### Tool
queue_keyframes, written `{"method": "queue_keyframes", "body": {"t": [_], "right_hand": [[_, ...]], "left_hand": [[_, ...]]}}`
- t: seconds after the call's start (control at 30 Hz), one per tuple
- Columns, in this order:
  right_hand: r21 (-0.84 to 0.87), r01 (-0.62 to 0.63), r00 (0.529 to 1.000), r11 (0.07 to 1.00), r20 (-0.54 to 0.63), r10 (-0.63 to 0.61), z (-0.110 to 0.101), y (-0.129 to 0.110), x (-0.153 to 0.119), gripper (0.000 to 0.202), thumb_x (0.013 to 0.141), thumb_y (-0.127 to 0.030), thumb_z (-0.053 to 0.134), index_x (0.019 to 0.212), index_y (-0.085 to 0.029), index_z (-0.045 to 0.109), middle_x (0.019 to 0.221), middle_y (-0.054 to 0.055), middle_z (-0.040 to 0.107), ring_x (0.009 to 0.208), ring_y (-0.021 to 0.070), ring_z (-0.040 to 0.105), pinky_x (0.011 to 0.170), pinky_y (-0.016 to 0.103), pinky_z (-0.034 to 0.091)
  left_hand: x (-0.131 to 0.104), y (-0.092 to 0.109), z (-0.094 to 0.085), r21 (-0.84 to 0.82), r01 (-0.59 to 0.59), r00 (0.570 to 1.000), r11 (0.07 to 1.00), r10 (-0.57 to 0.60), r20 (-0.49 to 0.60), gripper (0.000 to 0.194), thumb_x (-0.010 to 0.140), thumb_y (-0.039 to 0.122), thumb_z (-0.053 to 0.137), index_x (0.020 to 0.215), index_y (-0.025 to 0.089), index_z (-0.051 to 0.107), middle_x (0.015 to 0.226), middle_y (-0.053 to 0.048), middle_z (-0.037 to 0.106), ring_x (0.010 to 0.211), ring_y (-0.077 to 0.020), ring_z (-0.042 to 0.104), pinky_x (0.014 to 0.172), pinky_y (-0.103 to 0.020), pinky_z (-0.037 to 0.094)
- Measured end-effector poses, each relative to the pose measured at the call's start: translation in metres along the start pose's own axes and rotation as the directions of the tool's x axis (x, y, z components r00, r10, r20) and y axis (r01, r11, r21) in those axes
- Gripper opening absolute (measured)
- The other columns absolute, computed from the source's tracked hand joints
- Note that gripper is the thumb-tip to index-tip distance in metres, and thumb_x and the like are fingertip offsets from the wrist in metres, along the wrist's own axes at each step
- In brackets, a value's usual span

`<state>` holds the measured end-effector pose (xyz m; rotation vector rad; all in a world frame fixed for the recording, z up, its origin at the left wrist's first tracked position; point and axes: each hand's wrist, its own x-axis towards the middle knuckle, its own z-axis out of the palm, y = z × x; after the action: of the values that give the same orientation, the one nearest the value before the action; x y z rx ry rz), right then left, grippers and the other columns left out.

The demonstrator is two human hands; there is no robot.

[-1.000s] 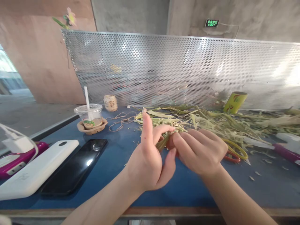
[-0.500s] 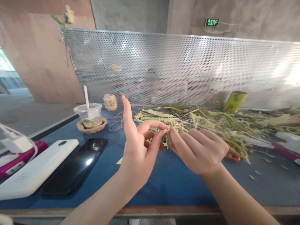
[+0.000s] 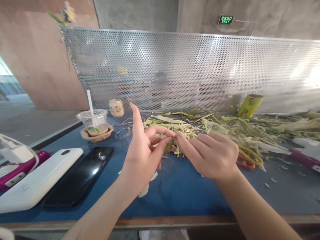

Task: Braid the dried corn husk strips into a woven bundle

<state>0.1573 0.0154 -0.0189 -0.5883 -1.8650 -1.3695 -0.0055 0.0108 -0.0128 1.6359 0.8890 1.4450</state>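
Note:
My left hand (image 3: pixel 142 156) and my right hand (image 3: pixel 212 155) meet over the blue table (image 3: pixel 180 193), both pinching a small green leaf strip (image 3: pixel 170 145) between their fingertips. The left index finger sticks straight up. A pale strip of leaf (image 3: pixel 147 186) hangs or lies just below my left hand. Behind the hands lies a heap of cut green and yellow leaf strips (image 3: pixel 225 128).
A black phone (image 3: pixel 80 175), a white power bank (image 3: pixel 37 181) and a magenta device (image 3: pixel 17 166) lie at the left. A plastic cup with a straw (image 3: pixel 93 121), twine (image 3: pixel 125 128), a twine roll (image 3: pixel 116 107), yellow-handled scissors (image 3: pixel 250 160) and a yellow-green cup (image 3: pixel 250 105) stand further back, before a perforated metal screen (image 3: pixel 200 70).
My left hand shifted left and turned, its index finger now straight up. Both hands keep pinching the leaf strip. A pale leaf strip now shows below the left hand.

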Motion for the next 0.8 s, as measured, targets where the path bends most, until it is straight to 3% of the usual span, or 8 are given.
{"method": "queue_keyframes", "body": {"t": [0.13,0.4,0.57,0.7,0.8], "right_hand": [[0.003,0.024,1.0,1.0,0.011,-0.024,0.001,0.002,-0.001,0.015,0.076,-0.015,0.061,0.09,-0.011,0.063,0.043,-0.007,0.05,0.041,0.0077,0.036,0.041,0.025,0.021],[0.017,0.045,0.999,0.999,0.002,-0.045,0.0,0.005,0.0,0.017,0.079,-0.01,0.055,0.093,-0.011,0.064,0.043,-0.006,0.051,0.042,0.008,0.037,0.04,0.026,0.023],[0.064,0.08,0.997,0.995,0.004,-0.081,0.002,0.01,-0.002,0.012,0.081,-0.013,0.056,0.089,-0.014,0.065,0.044,-0.006,0.052,0.044,0.0076,0.04,0.041,0.025,0.025],[0.106,0.101,0.994,0.989,0.026,-0.105,0.002,0.012,-0.003,0.011,0.081,-0.014,0.055,0.086,-0.015,0.065,0.044,-0.006,0.052,0.044,0.0078,0.04,0.042,0.025,0.025],[0.121,0.108,0.993,0.987,0.037,-0.113,0.001,0.013,-0.003,0.013,0.082,-0.014,0.054,0.089,-0.014,0.065,0.044,-0.006,0.053,0.045,0.0078,0.041,0.043,0.025,0.025]], "left_hand": [[0.003,-0.003,-0.002,0.001,-0.005,1.0,1.0,0.005,0.023,0.103,0.076,0.01,0.058,0.136,0.031,-0.023,0.079,0.001,0.062,0.061,-0.0129,0.063,0.04,-0.017,0.051],[0.007,-0.005,-0.004,0.015,-0.097,0.995,0.995,0.097,0.007,0.107,0.073,0.005,0.061,0.137,0.027,-0.022,0.074,0.001,0.066,0.067,-0.0147,0.068,0.058,-0.024,0.057],[0.006,-0.002,-0.008,0.13,-0.15,0.984,0.98,0.136,0.114,0.108,0.075,0.009,0.061,0.134,0.031,-0.028,0.076,-0.001,0.066,0.061,-0.0181,0.067,0.043,-0.022,0.053],[0.008,0.0,-0.014,0.213,-0.143,0.971,0.967,0.095,0.221,0.108,0.077,0.011,0.059,0.13,0.036,-0.032,0.079,0.001,0.066,0.051,-0.0142,0.065,0.052,-0.028,0.057],[0.009,-0.001,-0.018,0.223,-0.149,0.961,0.963,0.088,0.261,0.109,0.077,0.01,0.058,0.129,0.037,-0.033,0.077,0.002,0.066,0.046,-0.0136,0.062,0.047,-0.027,0.056]]}}
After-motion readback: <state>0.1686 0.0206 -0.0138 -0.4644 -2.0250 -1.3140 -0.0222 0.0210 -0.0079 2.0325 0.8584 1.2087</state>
